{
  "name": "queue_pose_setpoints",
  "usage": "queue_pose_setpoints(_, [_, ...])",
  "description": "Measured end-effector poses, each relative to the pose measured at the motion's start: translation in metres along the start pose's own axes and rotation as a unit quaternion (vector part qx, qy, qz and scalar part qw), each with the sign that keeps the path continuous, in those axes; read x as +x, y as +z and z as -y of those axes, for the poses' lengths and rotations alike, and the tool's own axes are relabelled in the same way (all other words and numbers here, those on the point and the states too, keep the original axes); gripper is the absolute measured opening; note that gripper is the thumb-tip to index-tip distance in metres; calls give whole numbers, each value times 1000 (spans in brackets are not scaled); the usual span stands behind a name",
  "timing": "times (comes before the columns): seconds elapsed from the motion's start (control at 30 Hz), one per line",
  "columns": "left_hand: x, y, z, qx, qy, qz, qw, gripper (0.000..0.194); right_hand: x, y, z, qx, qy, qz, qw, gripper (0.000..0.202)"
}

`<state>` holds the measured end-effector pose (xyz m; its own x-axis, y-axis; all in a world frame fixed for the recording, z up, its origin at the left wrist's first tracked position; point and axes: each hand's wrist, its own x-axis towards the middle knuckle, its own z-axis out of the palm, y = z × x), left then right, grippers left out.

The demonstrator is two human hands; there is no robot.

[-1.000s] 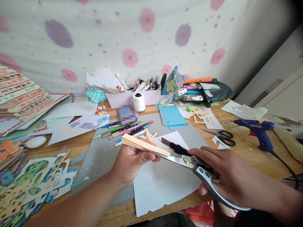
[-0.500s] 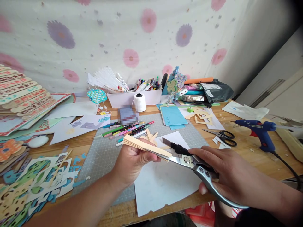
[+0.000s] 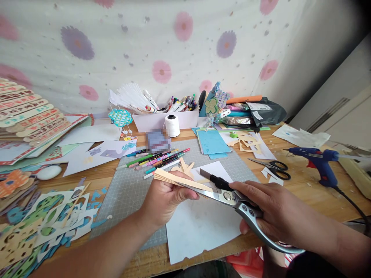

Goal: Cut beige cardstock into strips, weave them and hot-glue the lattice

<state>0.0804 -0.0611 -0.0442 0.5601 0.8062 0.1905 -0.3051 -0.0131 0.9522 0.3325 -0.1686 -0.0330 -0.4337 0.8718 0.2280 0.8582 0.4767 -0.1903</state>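
Observation:
My left hand point(image 3: 166, 199) pinches a folded, layered strip of cream paper point(image 3: 181, 181) between thumb and fingers, its layers fanned at the left end. Silver scissors point(image 3: 228, 197) are in my right hand point(image 3: 275, 208), their blades along the strip's right part, close to my left thumb. A black utility knife point(image 3: 218, 181), its blade out and pointing left, also sits in my right hand above the scissors. Below both hands lies a white paper sheet point(image 3: 199, 235) on the grey cutting mat point(image 3: 116, 208). Cream paper cut-outs point(image 3: 185, 166) rest behind the strip.
Several markers point(image 3: 158, 160) lie beyond my left hand. White thread point(image 3: 172, 126) stands near the pen box point(image 3: 162, 121). Black-handled scissors point(image 3: 275, 168) and a blue glue gun point(image 3: 319, 158) with a cord are at right. Paper scraps point(image 3: 49, 216) are heaped at left.
The view has shifted slightly. My left hand and the paper strip sit a little further right and lower, while the scissors have moved slightly left along the strip. Both hands keep their hold.

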Motion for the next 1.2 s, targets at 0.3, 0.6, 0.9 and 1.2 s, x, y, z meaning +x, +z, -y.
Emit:
queue_pose_setpoints(0.3, [0,0,1,15,-16,11,1000,31,8,-4,7,27,4,2,1000,52])
queue_pose_setpoints(0.6, [1,-1,1,-37,-37,18,998,43,11,-7,6,70,43,12,997,49])
queue_pose_setpoints(0.9, [5,-2,-9,-98,-4,-87,991,24,8,-9,1,65,66,20,995,38])
queue_pose_setpoints(1.2, [4,-4,-5,-105,-21,-61,992,17,4,-9,0,37,49,28,998,47])
